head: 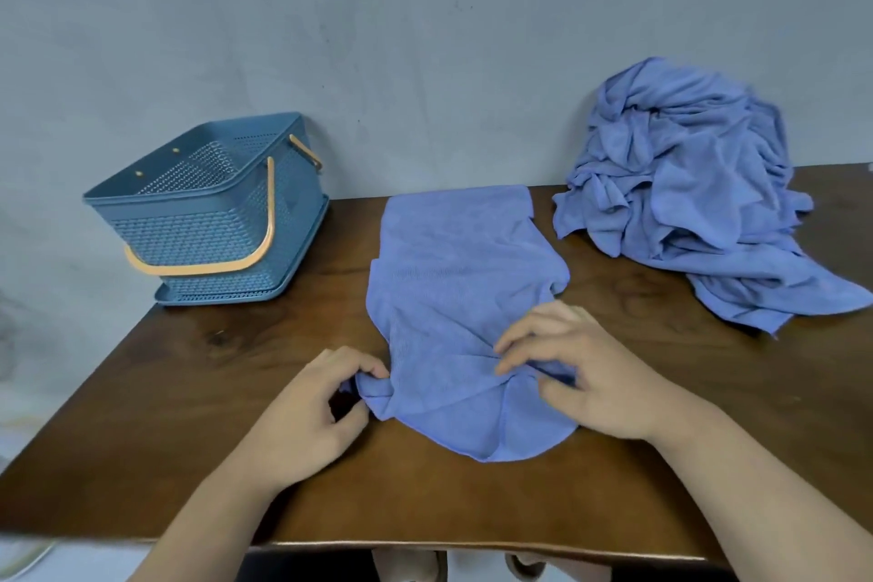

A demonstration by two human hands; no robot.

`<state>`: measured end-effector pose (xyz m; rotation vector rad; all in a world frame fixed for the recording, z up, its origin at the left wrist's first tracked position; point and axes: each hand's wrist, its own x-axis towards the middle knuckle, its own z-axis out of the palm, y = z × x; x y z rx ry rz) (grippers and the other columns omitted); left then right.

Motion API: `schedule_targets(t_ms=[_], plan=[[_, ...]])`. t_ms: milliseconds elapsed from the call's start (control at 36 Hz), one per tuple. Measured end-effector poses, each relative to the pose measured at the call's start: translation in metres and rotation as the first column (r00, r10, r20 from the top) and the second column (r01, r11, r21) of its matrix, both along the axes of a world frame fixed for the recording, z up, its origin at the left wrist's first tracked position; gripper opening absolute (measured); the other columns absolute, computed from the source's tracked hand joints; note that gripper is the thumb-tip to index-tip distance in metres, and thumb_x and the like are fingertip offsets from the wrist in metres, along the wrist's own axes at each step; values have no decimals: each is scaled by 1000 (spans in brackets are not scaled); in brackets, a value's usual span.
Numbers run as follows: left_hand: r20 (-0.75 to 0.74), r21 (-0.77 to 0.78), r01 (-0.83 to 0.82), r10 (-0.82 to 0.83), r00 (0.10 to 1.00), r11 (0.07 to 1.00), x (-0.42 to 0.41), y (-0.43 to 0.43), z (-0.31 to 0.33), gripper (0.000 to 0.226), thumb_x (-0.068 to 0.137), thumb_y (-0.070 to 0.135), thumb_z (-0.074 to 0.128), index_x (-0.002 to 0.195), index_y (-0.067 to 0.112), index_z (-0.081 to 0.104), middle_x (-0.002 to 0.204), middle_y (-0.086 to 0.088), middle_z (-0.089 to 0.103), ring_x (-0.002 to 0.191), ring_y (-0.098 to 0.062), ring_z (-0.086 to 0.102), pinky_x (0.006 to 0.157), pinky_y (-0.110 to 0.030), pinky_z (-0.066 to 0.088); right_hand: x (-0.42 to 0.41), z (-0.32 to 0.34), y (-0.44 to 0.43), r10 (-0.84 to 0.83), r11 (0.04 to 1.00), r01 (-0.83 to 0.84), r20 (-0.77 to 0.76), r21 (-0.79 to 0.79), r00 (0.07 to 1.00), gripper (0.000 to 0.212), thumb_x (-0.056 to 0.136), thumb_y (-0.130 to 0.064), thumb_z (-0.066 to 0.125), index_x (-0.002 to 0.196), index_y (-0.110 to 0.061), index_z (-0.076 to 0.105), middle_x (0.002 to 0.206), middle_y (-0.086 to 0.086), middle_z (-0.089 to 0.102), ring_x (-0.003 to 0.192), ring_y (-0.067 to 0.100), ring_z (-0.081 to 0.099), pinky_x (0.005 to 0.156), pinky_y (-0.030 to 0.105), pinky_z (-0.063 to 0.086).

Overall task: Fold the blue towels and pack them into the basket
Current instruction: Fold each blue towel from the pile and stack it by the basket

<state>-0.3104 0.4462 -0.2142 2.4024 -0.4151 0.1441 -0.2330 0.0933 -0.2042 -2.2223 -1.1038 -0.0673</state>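
Flat blue microfibre towel (453, 298): long axis runs away from person. Left hand (312, 402) pinches near-left corner; right hand (581, 373), fingers curled, grips near-right edge.

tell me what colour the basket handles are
Orange handles on a blue basket, seen in the head view.

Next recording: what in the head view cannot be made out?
Head view:
- Blue perforated plastic basket with orange handles: floor hidden by its near wall.
- Crumpled heap of blue towels: count unclear, layers overlap.
- Spread blue towel: near corners hidden under the left hand and right hand gripping it.
- Shapes under the brown wooden table: blurred, cut by bottom edge.
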Motion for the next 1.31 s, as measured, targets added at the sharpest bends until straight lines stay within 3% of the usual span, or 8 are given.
schedule_targets(t_ms=[139,278,472,694,778,917,1083,1306], plan=[[37,-43,-47,48,998,998,2,-1,-2,34,95,8,75,102,41,73,92,5,66,92,-21,57,86,-36,50,-11,-10,-5,-22,974,20,-4,-225,1000,52,84,-31,50,128,-52,65,148,-38,44,151,-3,21,123,24,8],[20,-160,-60,64,998,985,-1,-2,3,30,99,3,69,104,33,74,106,3,73,103,-24,66,89,-34,51,-10,-12,-5,-67,988,68,12,-142,998,12,84,-27,64,90,-37,62,137,-32,56,145,3,36,120,32,23],[-67,-534,-77,49,997,842,-4,0,11,5,102,21,71,98,21,74,93,-5,75,88,-17,69,81,-24,52,-19,1,-9,-37,922,170,-357,347,933,32,86,21,54,84,-11,55,100,0,70,101,30,64,91,50,51],[-181,-738,-150,20,983,658,-3,5,11,18,93,13,66,108,22,67,56,-23,53,45,-26,48,49,-28,45,-13,7,-17,165,755,250,-543,607,823,9,88,-4,65,87,-1,56,70,11,39,64,21,35,62,27,30],[-158,-789,-122,-6,987,602,-4,11,8,24,95,6,67,117,16,71,69,-33,57,62,-29,54,61,-32,44,-13,8,-18,221,749,242,-578,616,786,13,89,-10,69,89,-2,59,73,13,42,65,19,41,63,26,35],[-138,-751,-44,-91,986,659,-7,13,6,47,79,-2,49,116,8,74,111,-28,71,99,-34,68,88,-42,55,-13,9,-16,91,734,335,-574,591,814,14,97,-18,72,103,-6,67,90,17,59,87,27,58,85,36,44],[-63,-534,-124,107,992,837,-3,-2,3,32,90,7,80,113,30,76,111,-3,78,101,-23,74,94,-31,55,-15,13,-12,-145,682,462,-514,567,845,19,100,-22,67,118,-21,73,114,14,70,110,39,64,106,57,47],[-52,-493,-111,98,994,863,-3,-2,5,54,94,-8,70,124,36,72,125,-1,75,112,-25,72,106,-40,54,-15,15,-7,-329,596,527,-415,606,849,22,106,-22,60,111,-39,73,106,-13,74,107,7,68,91,17,49]])
